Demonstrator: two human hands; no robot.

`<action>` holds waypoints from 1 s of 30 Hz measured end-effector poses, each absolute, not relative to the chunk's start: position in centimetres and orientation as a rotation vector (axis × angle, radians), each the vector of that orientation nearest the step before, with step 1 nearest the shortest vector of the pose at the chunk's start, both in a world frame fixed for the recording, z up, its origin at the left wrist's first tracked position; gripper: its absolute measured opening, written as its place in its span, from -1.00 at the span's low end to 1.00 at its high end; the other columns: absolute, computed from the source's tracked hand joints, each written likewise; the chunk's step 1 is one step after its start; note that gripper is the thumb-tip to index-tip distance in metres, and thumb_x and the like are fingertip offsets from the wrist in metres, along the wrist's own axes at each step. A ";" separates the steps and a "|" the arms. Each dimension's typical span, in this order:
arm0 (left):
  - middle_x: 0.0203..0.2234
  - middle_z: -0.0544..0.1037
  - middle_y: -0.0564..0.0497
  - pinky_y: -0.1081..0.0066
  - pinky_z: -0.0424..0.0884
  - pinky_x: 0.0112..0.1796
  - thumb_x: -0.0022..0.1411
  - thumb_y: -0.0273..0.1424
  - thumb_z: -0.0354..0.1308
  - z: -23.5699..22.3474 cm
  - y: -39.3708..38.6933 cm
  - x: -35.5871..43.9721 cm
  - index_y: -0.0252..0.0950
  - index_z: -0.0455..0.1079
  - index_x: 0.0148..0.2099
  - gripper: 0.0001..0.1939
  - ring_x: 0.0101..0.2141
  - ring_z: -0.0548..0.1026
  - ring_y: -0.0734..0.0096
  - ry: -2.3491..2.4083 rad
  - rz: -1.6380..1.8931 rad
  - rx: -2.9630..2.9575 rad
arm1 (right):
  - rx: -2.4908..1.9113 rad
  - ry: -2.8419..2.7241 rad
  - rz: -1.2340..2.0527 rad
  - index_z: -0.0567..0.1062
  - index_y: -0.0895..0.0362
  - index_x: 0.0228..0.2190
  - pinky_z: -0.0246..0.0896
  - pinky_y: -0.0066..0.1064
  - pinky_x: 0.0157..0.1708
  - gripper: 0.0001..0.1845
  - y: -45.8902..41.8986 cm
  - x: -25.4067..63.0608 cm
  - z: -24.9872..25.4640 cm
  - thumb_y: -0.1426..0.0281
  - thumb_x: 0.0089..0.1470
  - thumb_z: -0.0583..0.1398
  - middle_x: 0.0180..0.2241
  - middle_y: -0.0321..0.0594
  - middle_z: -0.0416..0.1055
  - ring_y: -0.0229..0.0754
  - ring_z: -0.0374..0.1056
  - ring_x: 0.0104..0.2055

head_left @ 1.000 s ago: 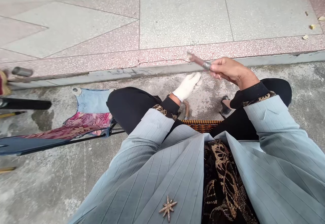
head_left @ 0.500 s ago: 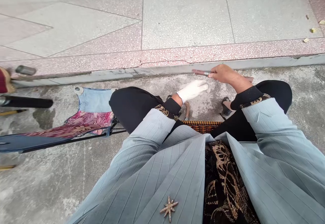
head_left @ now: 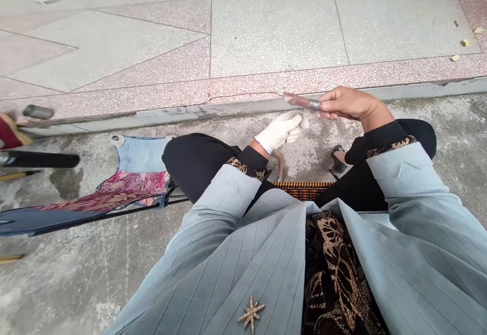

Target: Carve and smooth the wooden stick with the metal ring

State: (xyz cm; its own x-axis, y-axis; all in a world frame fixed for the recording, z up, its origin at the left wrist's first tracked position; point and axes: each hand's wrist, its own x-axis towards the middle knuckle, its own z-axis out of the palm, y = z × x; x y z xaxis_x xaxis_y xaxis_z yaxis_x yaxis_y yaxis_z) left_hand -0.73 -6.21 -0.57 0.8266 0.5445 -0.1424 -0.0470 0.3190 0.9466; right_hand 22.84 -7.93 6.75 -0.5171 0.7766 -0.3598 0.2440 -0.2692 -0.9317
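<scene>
My right hand [head_left: 344,103] is bare and grips a reddish-brown wooden stick [head_left: 299,100]. Silvery wire is wound round the stick beside my thumb, and its pale far end is smeared by motion. My left hand [head_left: 279,131] wears a white knitted glove. Its fingers are curled closed, with a blurred greyish bit showing at the tips that I cannot make out. The stick hovers just above and to the right of those gloved fingers, apart from them. A brown curved piece [head_left: 279,165] shows below my left wrist, partly hidden.
Between my knees is the edge of woven wickerwork [head_left: 302,190]. A folding chair [head_left: 140,185] with patterned cloth stands at left, near a black cylinder [head_left: 43,159] and a small metal can [head_left: 38,111]. A low step edge [head_left: 236,112] runs across in front.
My right hand has risen slightly, and the stick now tilts with its far end higher. The gloved left hand has shifted a little left, its fingers more curled.
</scene>
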 end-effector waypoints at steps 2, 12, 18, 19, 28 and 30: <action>-0.72 0.05 0.26 0.56 -0.05 -0.67 0.26 0.00 0.14 -0.5 -6.3 -0.5 -0.31 0.35 -0.27 -0.57 -0.72 -0.02 0.66 0.458 0.429 1.109 | -1.277 -1.407 1.758 0.55 0.19 -0.38 0.02 -0.49 -0.58 -0.62 -7.9 22.6 6.6 0.10 0.03 0.35 -0.58 -0.32 0.33 -0.39 0.13 -0.57; -0.70 0.18 0.20 0.58 0.12 -0.65 0.29 -0.16 0.19 -0.6 -7.0 0.1 -0.35 0.40 -0.27 -0.69 -0.71 0.14 0.65 0.452 0.502 0.894 | -1.230 -1.107 1.810 0.51 0.25 -0.39 -0.07 -0.54 -0.70 -0.61 -7.6 21.3 5.5 0.16 -0.03 0.41 -0.61 -0.32 0.29 -0.42 0.11 -0.62; -0.59 0.43 0.06 0.40 0.49 -0.27 0.27 -0.34 0.21 -1.1 -6.9 0.2 -0.37 0.43 -0.27 -0.83 -0.47 0.49 0.46 0.516 0.646 0.808 | -1.150 -1.209 1.789 0.50 0.22 -0.41 -0.02 -0.54 -0.66 -0.56 -7.9 21.8 6.2 0.10 -0.07 0.42 -0.61 -0.33 0.29 -0.42 0.12 -0.61; -0.56 0.46 0.04 0.38 0.50 -0.23 0.25 -0.37 0.21 -1.1 -6.8 0.2 -0.37 0.42 -0.28 -0.85 -0.45 0.51 0.45 0.517 0.656 0.787 | -1.130 -1.254 1.805 0.50 0.22 -0.43 -0.01 -0.54 -0.65 -0.56 -8.1 21.7 6.4 0.10 -0.07 0.42 -0.61 -0.33 0.30 -0.42 0.13 -0.61; -0.34 0.59 -0.10 0.16 0.54 -0.13 0.31 -0.36 0.08 -0.8 -6.9 0.3 -0.35 0.42 -0.19 -0.84 -0.22 0.60 0.23 0.548 0.660 0.627 | -1.078 -1.337 1.729 0.55 0.19 -0.38 0.02 -0.53 -0.64 -0.59 -9.2 20.2 7.5 0.06 0.01 0.36 -0.65 -0.36 0.29 -0.39 0.12 -0.61; -0.30 0.60 -0.12 0.12 0.55 -0.15 0.35 -0.32 0.02 -0.8 -6.9 0.5 -0.33 0.42 -0.18 -0.79 -0.16 0.59 0.18 0.597 0.699 0.624 | -1.096 -1.347 1.754 0.57 0.18 -0.36 0.05 -0.51 -0.62 -0.57 -9.2 19.7 7.2 0.03 0.03 0.34 -0.65 -0.34 0.31 -0.37 0.14 -0.61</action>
State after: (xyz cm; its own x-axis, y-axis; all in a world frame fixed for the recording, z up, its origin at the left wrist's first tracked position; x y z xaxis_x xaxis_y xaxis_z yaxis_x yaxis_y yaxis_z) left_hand 0.54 -6.93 -0.76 0.6193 0.7317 -0.2848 -0.3963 0.6044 0.6911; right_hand 19.69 -9.25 7.25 -0.4304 0.8750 -0.2219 -0.0110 -0.2509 -0.9680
